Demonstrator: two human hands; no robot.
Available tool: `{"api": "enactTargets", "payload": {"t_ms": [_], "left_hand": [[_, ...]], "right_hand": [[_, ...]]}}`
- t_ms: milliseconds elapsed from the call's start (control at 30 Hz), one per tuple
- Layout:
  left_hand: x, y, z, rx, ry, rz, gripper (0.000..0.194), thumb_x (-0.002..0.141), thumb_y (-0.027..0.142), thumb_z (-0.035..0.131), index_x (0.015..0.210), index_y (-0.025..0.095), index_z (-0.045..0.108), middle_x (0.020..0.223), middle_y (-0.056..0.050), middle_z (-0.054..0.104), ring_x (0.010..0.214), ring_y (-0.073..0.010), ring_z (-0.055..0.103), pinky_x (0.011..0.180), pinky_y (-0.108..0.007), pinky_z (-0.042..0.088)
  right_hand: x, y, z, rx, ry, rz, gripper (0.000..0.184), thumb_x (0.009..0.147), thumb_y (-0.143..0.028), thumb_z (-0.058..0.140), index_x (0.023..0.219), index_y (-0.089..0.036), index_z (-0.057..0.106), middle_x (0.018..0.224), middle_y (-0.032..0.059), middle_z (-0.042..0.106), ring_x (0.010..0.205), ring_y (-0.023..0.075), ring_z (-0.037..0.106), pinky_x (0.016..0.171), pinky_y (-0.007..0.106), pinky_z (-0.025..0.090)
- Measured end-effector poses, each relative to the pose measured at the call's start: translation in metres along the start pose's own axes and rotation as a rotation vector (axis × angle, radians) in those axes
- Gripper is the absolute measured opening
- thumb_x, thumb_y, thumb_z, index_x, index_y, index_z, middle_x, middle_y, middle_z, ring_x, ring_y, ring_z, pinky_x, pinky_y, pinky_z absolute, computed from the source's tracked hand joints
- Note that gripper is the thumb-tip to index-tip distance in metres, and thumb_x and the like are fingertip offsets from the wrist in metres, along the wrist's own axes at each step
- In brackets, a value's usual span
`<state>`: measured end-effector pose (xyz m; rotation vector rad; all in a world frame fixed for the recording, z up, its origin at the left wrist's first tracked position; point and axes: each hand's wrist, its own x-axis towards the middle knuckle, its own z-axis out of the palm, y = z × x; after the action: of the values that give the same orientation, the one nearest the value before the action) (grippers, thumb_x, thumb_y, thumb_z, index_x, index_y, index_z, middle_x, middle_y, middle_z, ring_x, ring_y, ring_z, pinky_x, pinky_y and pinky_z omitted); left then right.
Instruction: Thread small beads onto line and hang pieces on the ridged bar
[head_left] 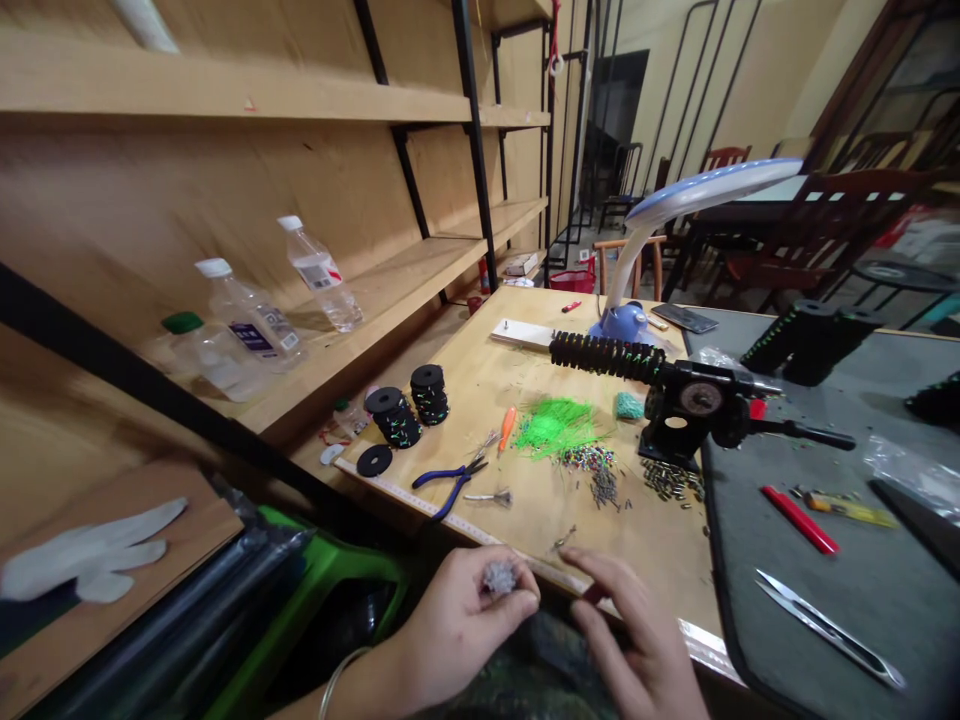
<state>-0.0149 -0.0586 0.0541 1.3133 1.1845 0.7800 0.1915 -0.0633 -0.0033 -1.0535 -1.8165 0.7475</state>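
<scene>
My left hand (469,620) is closed around a small grey, bristly bundle (499,577), whose end pokes out between thumb and fingers. The rest of it is hidden in the palm. To its right, my right hand (634,625) has thumb and forefinger apart, with nothing visible held. Its forefinger comes close to a thin metal piece (564,540) at the table's front edge; whether they touch I cannot tell. Just beyond my left hand lie a pale-stemmed bundle (491,497) and blue-handled pliers (450,483).
Behind are bright green fibres (559,425), coloured beads (589,458), an orange tool (508,425) and black spools (394,415). A black winding device (686,400) stands right of them, below a blue lamp (705,190). Snips (829,625) and a red stick (801,520) lie on the grey mat.
</scene>
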Motion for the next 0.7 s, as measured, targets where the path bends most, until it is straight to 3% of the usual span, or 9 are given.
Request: {"api": "enactTargets", "payload": {"t_ms": [100, 200, 267, 333, 433, 567, 633, 700], "left_hand": [[0.002, -0.003, 0.005, 0.036, 0.022, 0.056, 0.017, 0.08, 0.031, 0.062, 0.078, 0.014, 0.064, 0.069, -0.003, 0.061, 0.063, -0.0141, 0.053, 0.06, -0.022, 0.042], [0.006, -0.007, 0.007, 0.085, 0.05, 0.074, 0.016, 0.08, 0.03, 0.062, 0.079, 0.014, 0.064, 0.071, -0.004, 0.063, 0.065, -0.0155, 0.057, 0.06, -0.022, 0.044], [0.011, -0.009, 0.009, 0.111, 0.065, 0.066, 0.014, 0.079, 0.028, 0.062, 0.077, 0.014, 0.063, 0.068, -0.003, 0.061, 0.064, -0.0153, 0.056, 0.059, -0.022, 0.043], [0.018, -0.011, 0.009, 0.106, 0.062, 0.06, 0.013, 0.078, 0.026, 0.062, 0.073, 0.014, 0.061, 0.065, -0.001, 0.057, 0.063, -0.0146, 0.053, 0.059, -0.021, 0.042], [0.035, -0.017, 0.006, 0.17, 0.096, 0.113, 0.014, 0.081, 0.027, 0.058, 0.073, 0.016, 0.057, 0.063, 0.002, 0.051, 0.062, -0.0137, 0.05, 0.058, -0.022, 0.04], [0.069, -0.025, -0.008, 0.569, 0.221, 0.198, 0.009, 0.084, 0.025, 0.054, 0.082, 0.017, 0.058, 0.065, 0.001, 0.054, 0.06, -0.0151, 0.052, 0.059, -0.024, 0.039], [0.086, -0.025, -0.015, 0.8, 0.266, 0.21, 0.007, 0.084, 0.019, 0.052, 0.084, 0.017, 0.059, 0.073, -0.003, 0.06, 0.067, -0.0189, 0.056, 0.064, -0.028, 0.042], [0.099, -0.023, -0.018, 0.886, 0.273, 0.224, 0.011, 0.082, 0.012, 0.051, 0.085, 0.016, 0.061, 0.082, -0.009, 0.064, 0.077, -0.0237, 0.059, 0.072, -0.034, 0.044]], "right_hand": [[-0.01, -0.013, 0.015, 0.309, -0.068, 0.194, 0.036, 0.089, -0.032, 0.059, 0.124, -0.026, 0.057, 0.116, 0.0121, 0.07, 0.097, 0.0248, 0.068, 0.082, 0.034, 0.055], [-0.01, -0.009, 0.026, 0.487, -0.174, 0.38, 0.031, 0.09, -0.045, 0.054, 0.106, -0.02, 0.063, 0.082, 0.008, 0.073, 0.074, 0.0209, 0.067, 0.069, 0.03, 0.054], [-0.008, -0.003, 0.027, 0.479, -0.197, 0.448, 0.036, 0.089, -0.052, 0.051, 0.083, -0.018, 0.062, 0.058, 0.0001, 0.061, 0.055, 0.0153, 0.057, 0.056, 0.025, 0.047], [-0.007, 0.003, 0.025, 0.421, -0.152, 0.464, 0.04, 0.087, -0.055, 0.053, 0.07, -0.019, 0.057, 0.054, -0.0037, 0.051, 0.051, 0.0125, 0.047, 0.053, 0.023, 0.04], [-0.006, 0.012, 0.021, 0.37, -0.016, 0.492, 0.043, 0.082, -0.059, 0.057, 0.066, -0.02, 0.055, 0.058, -0.0046, 0.044, 0.055, 0.0129, 0.042, 0.053, 0.023, 0.036], [-0.007, 0.025, 0.02, 0.453, 0.173, 0.603, 0.047, 0.076, -0.067, 0.059, 0.067, -0.021, 0.055, 0.051, -0.0072, 0.038, 0.048, 0.0123, 0.036, 0.048, 0.024, 0.031], [-0.008, 0.03, 0.02, 0.537, 0.228, 0.638, 0.046, 0.075, -0.066, 0.062, 0.07, -0.021, 0.056, 0.048, -0.0078, 0.039, 0.046, 0.0121, 0.037, 0.048, 0.024, 0.031], [-0.008, 0.031, 0.02, 0.633, 0.262, 0.673, 0.044, 0.073, -0.064, 0.065, 0.073, -0.021, 0.056, 0.047, -0.0075, 0.044, 0.044, 0.0116, 0.038, 0.047, 0.023, 0.031]]}}
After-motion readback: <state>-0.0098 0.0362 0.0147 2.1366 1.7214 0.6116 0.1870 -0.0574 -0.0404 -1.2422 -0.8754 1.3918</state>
